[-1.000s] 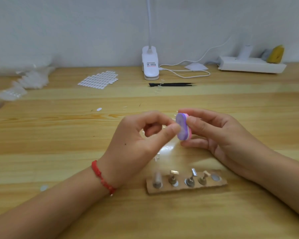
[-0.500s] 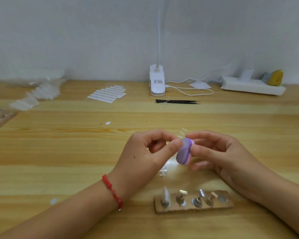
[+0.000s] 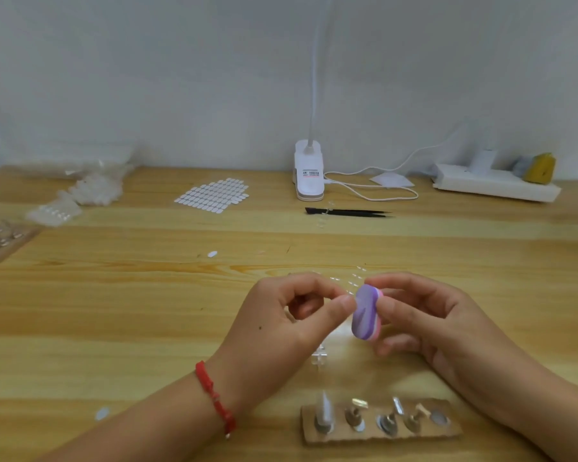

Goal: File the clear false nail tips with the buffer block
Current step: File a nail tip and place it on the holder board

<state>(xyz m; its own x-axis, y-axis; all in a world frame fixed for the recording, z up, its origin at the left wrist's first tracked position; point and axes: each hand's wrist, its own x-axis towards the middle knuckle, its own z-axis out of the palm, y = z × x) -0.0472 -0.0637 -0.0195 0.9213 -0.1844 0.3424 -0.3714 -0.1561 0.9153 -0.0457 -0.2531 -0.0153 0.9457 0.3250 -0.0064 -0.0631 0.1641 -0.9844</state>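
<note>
Left hand pinches nail tip, barely visible; right hand grips buffer block upright, just rt of it.

Nail tip in left hand grip barely discernible; lamp neck cut by top edge; left-edge tray blurred.

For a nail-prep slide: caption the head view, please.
Right hand holds the purple buffer block against clear nail tips pinched in the left hand, above a wooden desk.
</note>
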